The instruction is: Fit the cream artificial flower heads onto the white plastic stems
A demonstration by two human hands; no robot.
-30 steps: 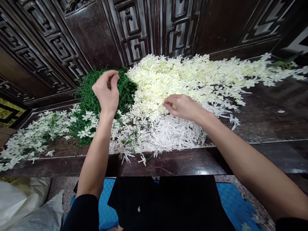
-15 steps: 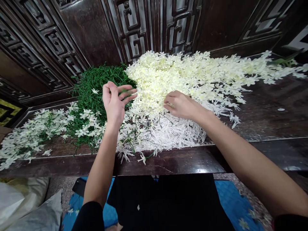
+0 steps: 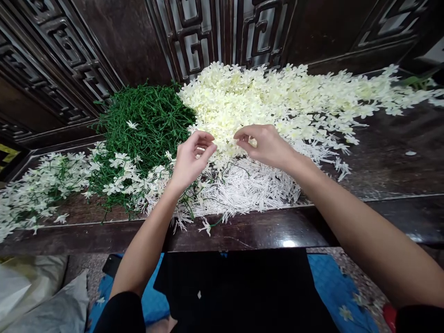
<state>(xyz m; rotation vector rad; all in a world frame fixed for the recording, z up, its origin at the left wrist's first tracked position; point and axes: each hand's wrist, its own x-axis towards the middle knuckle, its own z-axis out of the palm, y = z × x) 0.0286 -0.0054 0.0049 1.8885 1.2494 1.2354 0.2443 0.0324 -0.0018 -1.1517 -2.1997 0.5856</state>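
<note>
My left hand point(image 3: 193, 158) hovers over the front of the cream flower pile, its thumb and fingers bent toward each other in a pinch. Facing it, a short gap away, my right hand point(image 3: 266, 144) is also curled into a pinch. Anything small at either set of fingertips is lost against the flowers. Beneath and behind the hands spreads a heap of cream artificial blossoms point(image 3: 243, 99). White thin stamen-like pieces point(image 3: 256, 187) lie nearer me, below my right hand. Left of the blossoms is a mound of green plastic stems point(image 3: 145, 111).
White flowers on green stems point(image 3: 52, 180) lie along the left of the dark wooden bench point(image 3: 398, 162). A carved wooden panel point(image 3: 222, 32) rises behind. Pale sacks point(image 3: 65, 300) stand on the floor at lower left, near a blue mat point(image 3: 322, 277).
My left hand has moved right from the green stems, and its spread fingers have curled in toward the thumb. My right hand has shifted slightly right; the hands now face each other.
</note>
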